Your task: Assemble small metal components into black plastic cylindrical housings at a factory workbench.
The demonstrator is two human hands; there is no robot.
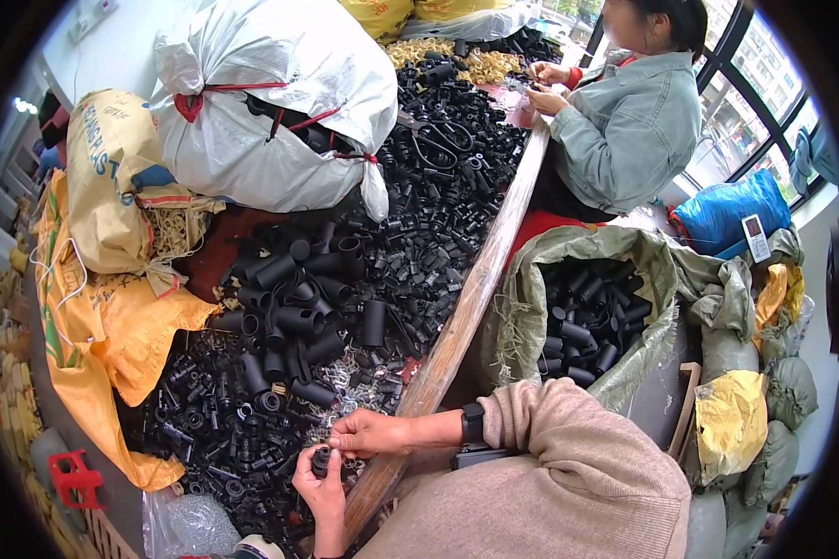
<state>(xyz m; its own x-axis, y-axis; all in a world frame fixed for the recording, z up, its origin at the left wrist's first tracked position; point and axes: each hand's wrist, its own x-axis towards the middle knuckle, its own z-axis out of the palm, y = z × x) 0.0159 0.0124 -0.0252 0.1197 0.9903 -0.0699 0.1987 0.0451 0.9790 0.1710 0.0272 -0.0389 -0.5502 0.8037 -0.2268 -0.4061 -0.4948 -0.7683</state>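
Low over the near end of the table, my left hand (321, 492) closes its thumb and fingers round a small round black plastic part (322, 460). My right hand (368, 434), with a dark watch on its wrist, is pinched at the top of that part. What its fingertips hold, if anything, is too small to make out. Around both hands lies a heap of black plastic parts (224, 401), with small rings and short pieces. Larger black tubes (375, 323) rest farther up the heap. Small pale metal pieces (368, 384) are scattered just beyond my hands.
A wooden rail (471, 326) edges the table. Right of it stands a green woven sack (513, 321) of black tubes. A big white sack (270, 56) and an orange sack (130, 326) lie at left. Across the rail, a co-worker (625, 130) handles small parts; scissors (431, 140) lie beyond.
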